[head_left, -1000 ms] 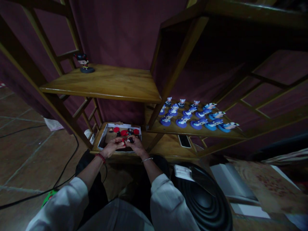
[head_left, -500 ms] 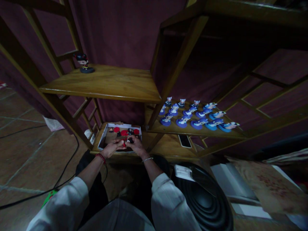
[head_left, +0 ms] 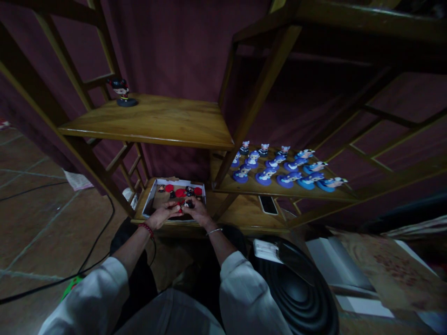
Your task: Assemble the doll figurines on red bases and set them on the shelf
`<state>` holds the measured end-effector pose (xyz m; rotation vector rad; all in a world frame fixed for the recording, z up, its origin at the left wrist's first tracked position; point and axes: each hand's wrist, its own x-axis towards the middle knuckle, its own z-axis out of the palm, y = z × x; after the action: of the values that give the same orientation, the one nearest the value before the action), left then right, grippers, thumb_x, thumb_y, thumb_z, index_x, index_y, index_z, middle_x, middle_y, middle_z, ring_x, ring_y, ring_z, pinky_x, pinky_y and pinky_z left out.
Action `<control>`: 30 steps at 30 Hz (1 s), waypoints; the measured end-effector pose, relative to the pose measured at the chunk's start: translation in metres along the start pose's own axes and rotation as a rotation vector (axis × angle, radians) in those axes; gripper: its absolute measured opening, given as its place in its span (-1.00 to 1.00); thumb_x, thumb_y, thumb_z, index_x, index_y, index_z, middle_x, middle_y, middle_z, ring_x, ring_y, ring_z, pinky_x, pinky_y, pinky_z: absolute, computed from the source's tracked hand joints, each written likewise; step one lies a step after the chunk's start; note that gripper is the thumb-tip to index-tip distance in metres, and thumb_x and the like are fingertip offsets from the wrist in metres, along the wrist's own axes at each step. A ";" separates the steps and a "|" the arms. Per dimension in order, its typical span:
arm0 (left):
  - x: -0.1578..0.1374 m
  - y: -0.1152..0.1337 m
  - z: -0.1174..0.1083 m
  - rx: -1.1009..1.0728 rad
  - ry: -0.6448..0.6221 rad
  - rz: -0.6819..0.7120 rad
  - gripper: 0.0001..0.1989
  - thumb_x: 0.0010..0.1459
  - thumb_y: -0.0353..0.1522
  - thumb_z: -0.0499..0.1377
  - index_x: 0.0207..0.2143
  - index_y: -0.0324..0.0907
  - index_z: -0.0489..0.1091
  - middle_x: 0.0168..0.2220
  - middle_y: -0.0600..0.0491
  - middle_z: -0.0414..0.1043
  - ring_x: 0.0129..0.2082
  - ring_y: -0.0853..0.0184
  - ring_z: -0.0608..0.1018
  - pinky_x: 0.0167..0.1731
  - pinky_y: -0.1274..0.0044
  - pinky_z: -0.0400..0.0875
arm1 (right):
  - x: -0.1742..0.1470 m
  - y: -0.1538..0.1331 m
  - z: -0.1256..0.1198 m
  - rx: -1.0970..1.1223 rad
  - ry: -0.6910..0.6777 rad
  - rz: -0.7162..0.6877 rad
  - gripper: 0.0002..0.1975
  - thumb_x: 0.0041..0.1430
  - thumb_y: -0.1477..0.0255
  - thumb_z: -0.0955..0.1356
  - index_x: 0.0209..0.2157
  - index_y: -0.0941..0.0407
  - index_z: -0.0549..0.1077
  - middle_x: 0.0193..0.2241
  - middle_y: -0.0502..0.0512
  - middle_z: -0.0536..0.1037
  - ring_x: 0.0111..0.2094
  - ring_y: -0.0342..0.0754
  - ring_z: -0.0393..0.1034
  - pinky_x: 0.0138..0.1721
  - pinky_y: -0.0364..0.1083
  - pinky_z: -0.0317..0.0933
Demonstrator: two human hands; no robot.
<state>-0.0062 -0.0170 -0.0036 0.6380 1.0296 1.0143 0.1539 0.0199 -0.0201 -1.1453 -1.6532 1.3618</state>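
Over a shallow white box (head_left: pixel 150 197) on the lower shelf, my two hands meet at their fingertips. My left hand (head_left: pixel 165 215) pinches a small red piece (head_left: pixel 179 207), perhaps a round base like those in the box. My right hand (head_left: pixel 199 212) is closed on a small black-haired figurine (head_left: pixel 189 204), pressed close against the red piece. Fingers partly hide both. Behind my hands, the box holds several red discs (head_left: pixel 180 192) and dark figurine parts (head_left: pixel 189 190). A finished-looking figurine (head_left: pixel 120 91) stands on a dark base on the upper left shelf.
Several blue and purple figurines (head_left: pixel 267 175) stand in rows on the right shelf. A phone (head_left: pixel 268 204) lies on the lower shelf. Beside my right knee is a black ribbed stool (head_left: pixel 296 293) with a white packet (head_left: pixel 267 250). Cables (head_left: pixel 94 232) cross the floor at left.
My fingers have shifted very slightly around the figurine and the red piece. All else looks the same.
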 end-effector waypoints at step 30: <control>0.002 -0.003 -0.004 0.093 -0.039 -0.022 -0.75 -0.09 -0.32 0.28 -0.36 -0.29 0.37 -0.35 -0.02 0.50 -0.37 0.33 0.56 -0.09 0.43 0.35 | -0.002 -0.006 0.000 0.017 0.006 0.026 -0.78 -0.17 0.40 0.35 -0.38 0.10 0.34 -0.50 -0.10 0.38 -0.44 -0.17 0.26 -0.35 -0.15 0.15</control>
<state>-0.0085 -0.0167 -0.0079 0.7184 1.0522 0.9354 0.1537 0.0175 -0.0140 -1.1636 -1.6248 1.3848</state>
